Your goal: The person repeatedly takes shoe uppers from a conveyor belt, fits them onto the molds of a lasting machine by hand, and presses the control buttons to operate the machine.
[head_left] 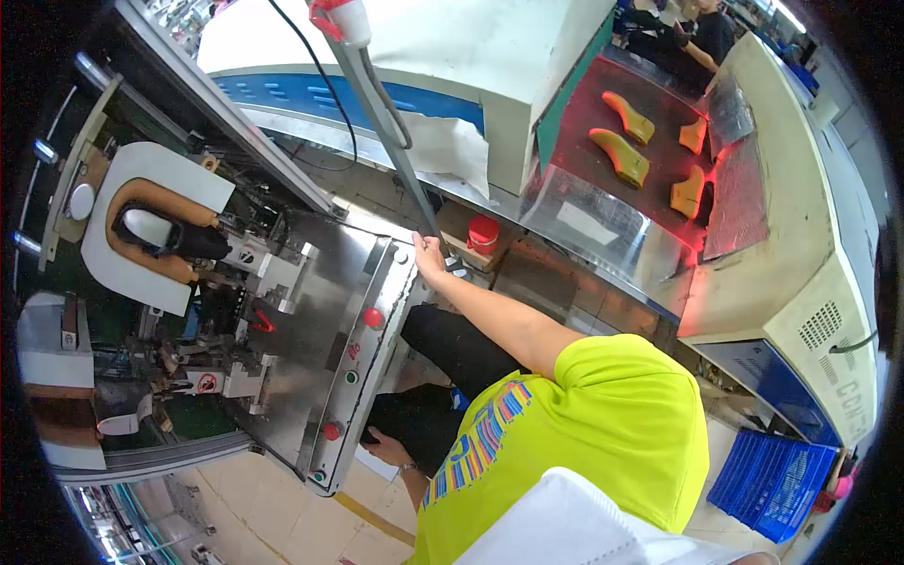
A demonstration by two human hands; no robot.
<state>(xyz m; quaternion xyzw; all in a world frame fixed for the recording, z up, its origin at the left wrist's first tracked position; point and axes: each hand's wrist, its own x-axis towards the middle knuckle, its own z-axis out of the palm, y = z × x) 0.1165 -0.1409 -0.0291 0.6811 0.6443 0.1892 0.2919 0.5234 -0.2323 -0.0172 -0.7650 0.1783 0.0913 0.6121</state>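
Observation:
My right hand [429, 257], its fingers curled, is at the far end of the machine's control panel [362, 348], close beside a pale round button [402, 255]. What it holds, if anything, is hidden. Lower down, my left hand [388, 449] is beside the panel's near part, next to my dark trouser leg. Its fingers are bent around a small dark patch that I cannot make out. Red buttons [373, 318] and a green button [351, 378] line the panel. Beyond it, a dark shoe upper [155, 231] sits inside a brown, U-shaped pad [122, 202] on the machine.
Several yellow-green shoe lasts [621, 158] lie under red light on a dark conveyor [603, 94] to the right. A grey pole [388, 132] stands beyond my right hand. A red container [483, 234] sits below. Blue crates [770, 482] stand at lower right. Another person [706, 42] is farther back.

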